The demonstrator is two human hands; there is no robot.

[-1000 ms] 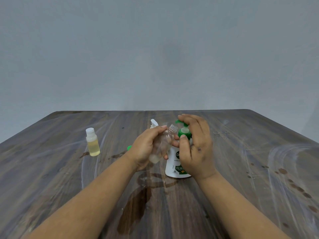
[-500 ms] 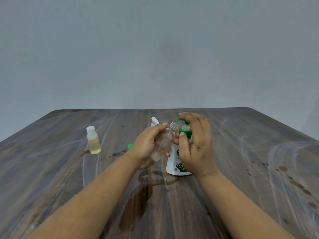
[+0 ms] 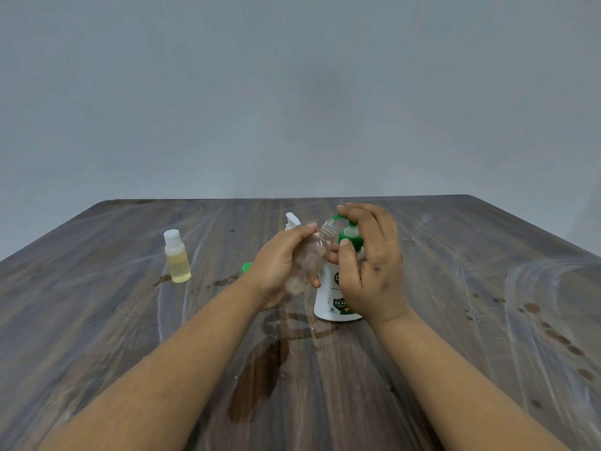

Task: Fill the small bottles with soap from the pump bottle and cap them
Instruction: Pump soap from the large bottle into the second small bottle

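Note:
My left hand (image 3: 276, 268) grips a small clear bottle (image 3: 309, 258), tilted with its open neck right under the green spout of the pump bottle (image 3: 335, 301). A little pale soap lies in the small bottle's bottom. My right hand (image 3: 370, 262) rests on the green pump head, fingers over the top and thumb against the collar. The white pump bottle stands on the table (image 3: 455, 320). A second small bottle (image 3: 177, 257), filled with yellowish soap and closed with a white cap, stands at the left.
A white spray nozzle top (image 3: 291, 220) shows just behind my left hand. A small green cap (image 3: 247, 267) lies on the table left of my left wrist. Wet dark stains mark the wood in front of the pump bottle and at the right.
Both hands and the bottles sit slightly higher in the view as the camera shifted. The grip on the small bottle and the hold on the pump head are unchanged.

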